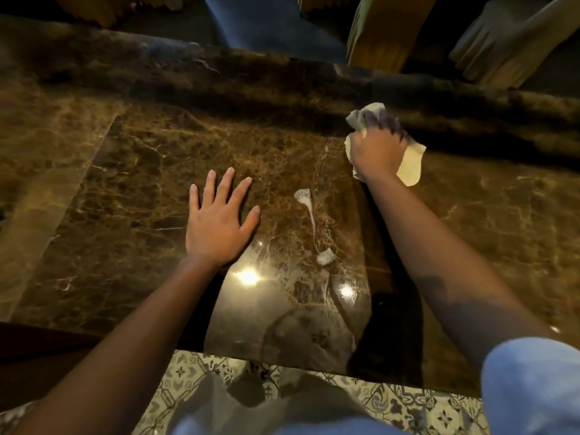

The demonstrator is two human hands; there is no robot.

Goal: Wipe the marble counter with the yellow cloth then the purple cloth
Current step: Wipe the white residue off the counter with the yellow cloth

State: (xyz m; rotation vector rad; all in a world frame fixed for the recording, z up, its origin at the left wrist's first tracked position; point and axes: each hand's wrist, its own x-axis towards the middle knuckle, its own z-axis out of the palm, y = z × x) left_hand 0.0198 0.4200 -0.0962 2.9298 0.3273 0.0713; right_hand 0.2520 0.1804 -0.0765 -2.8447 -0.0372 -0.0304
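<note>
While bunched in the right hand (375, 152) near the far right of the brown marble surface (131, 171), just short of the darker raised ledge (282, 76) at the back, the yellow cloth (411, 166) presses flat against the stone. Right grip closed around the cloth, fingers blurred at the top edge, loose corners sticking out above and below the fist. Left hand (219, 221) spread wide, palm down, holding nothing, planted on the surface left of centre. Between the two hands, a thin white foamy streak (309, 211) running toward the near edge and ending in a small blob of suds (325, 256), not yet wiped. A wet sheen with two bright light reflections on the near middle of the surface, probably a sign of some wetting there, though not proof of finished wiping. By the look of it, an early-to-middle point of the yellow-cloth pass: streak, suds and most of the left side left to cover. No purple cloth anywhere in view, so the second pass apparently not begun. Beyond the ledge, draped yellowish fabric (376, 36); below the near edge, patterned floor tiles (408, 400).
</note>
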